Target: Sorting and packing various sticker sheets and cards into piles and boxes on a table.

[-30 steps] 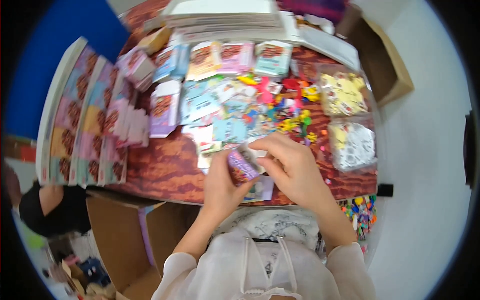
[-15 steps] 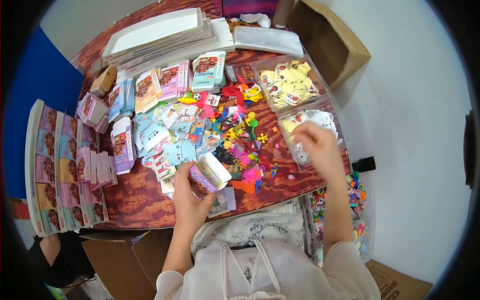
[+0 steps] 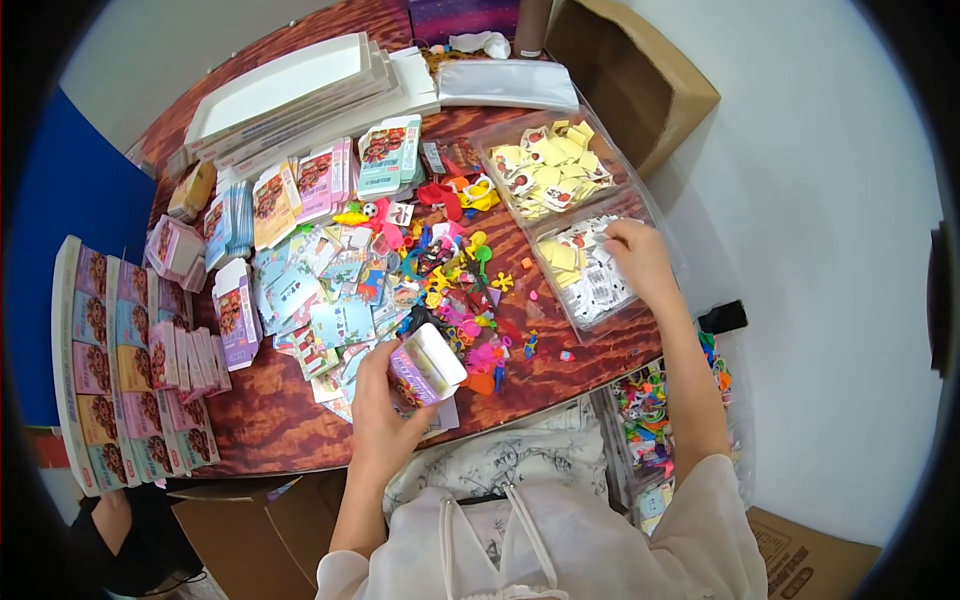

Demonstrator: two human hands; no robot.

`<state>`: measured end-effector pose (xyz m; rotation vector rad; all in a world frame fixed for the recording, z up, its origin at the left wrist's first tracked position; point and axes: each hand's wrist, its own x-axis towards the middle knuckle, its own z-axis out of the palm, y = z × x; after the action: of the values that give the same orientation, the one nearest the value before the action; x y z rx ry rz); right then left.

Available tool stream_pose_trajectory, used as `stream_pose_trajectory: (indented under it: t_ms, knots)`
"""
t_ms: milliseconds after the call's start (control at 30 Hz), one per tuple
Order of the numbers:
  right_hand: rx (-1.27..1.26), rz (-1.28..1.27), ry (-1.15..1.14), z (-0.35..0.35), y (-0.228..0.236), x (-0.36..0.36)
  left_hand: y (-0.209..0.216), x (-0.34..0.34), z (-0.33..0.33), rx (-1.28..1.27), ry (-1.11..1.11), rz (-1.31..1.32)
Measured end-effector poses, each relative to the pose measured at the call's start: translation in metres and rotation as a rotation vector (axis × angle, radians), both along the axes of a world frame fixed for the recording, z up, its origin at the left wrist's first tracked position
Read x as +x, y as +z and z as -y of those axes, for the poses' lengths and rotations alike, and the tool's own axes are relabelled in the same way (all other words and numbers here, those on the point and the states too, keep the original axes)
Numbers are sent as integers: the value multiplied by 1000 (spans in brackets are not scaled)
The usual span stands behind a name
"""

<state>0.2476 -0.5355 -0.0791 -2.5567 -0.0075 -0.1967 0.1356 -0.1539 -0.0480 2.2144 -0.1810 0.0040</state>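
Note:
My left hand [image 3: 384,418] is wrapped round a small purple printed box [image 3: 416,378] near the table's front edge. The box is tilted, its top open, with a pale yellow piece visible inside. Over the near compartment of a clear plastic tray [image 3: 532,222], my right hand [image 3: 644,262] reaches in, fingers curled together at a heap of small white printed pieces [image 3: 592,282]. Whatever is between those fingers is too small to make out. Yellow-backed paper pieces [image 3: 555,172] fill the tray's far compartment.
Loose cards [image 3: 300,280] and colourful plastic trinkets [image 3: 470,290] lie beyond the box. Flat printed cartons [image 3: 325,180] stand in rows behind them. White trays [image 3: 290,85] are stacked at the back. Display boxes [image 3: 95,350] line the left; a cardboard box [image 3: 690,105] stands at far right.
My right hand has come down to the white pieces in the tray. My left hand still holds the purple box. The whole view has shifted slightly.

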Motion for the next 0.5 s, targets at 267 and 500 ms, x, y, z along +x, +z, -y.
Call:
stream_pose_trajectory:
  t_ms: [267, 500]
  knots:
    - [-316, 99, 37, 0, 16, -10, -6, -4, -5, -10, 2, -33]
    - [-422, 131, 357, -3, 23, -9, -6, -7, -10, -37, 37, -32]
